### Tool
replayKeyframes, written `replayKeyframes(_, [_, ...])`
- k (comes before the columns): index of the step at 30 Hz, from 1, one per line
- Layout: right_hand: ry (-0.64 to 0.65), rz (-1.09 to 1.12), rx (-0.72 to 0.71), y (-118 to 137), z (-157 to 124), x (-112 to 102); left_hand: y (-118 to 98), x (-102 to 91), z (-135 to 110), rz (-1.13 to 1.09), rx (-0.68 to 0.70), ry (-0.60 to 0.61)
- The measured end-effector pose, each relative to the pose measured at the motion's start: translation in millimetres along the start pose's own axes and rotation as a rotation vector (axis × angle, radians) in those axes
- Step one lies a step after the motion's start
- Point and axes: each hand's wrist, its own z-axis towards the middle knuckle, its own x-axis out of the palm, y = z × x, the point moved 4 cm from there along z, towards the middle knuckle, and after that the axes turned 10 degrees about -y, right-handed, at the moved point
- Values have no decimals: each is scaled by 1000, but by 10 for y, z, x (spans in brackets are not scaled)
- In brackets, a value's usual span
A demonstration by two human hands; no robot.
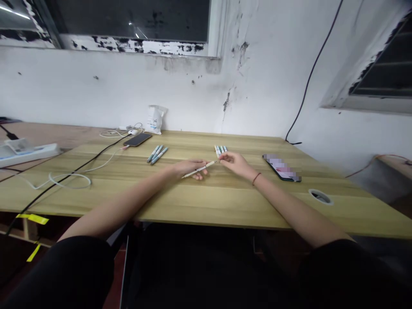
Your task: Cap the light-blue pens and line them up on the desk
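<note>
My left hand (189, 168) grips a slim cream-coloured pen (198, 170) by its barrel, above the wooden tabletop (257, 206). The pen's far end reaches my right hand (234, 163), whose fingertips pinch it. Just beyond those fingertips lies a small bunch of pale blue and white pens (220, 150). A second group of similar pens (157, 154) lies further left, beyond my left hand. Both groups rest flat on the table, apart from my hands.
A dark phone (137, 139) and white and black cables lie at the table's left, near a white bag (155, 119) against the wall. A power strip (27, 154) sits far left. Another phone (282, 168) and a cable grommet (320, 197) are at right.
</note>
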Motion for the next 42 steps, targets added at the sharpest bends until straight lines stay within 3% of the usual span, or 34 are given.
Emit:
replayKeyframes(7, [49, 85, 56, -6, -26, 30, -14, 14, -19, -6, 8, 23])
replayKeyframes(36, [68, 121, 11, 16, -72, 72, -93, 82, -85, 41, 32, 29])
replayKeyframes(42, [186, 82, 21, 28, -117, 154, -139, 104, -108, 94, 30, 47])
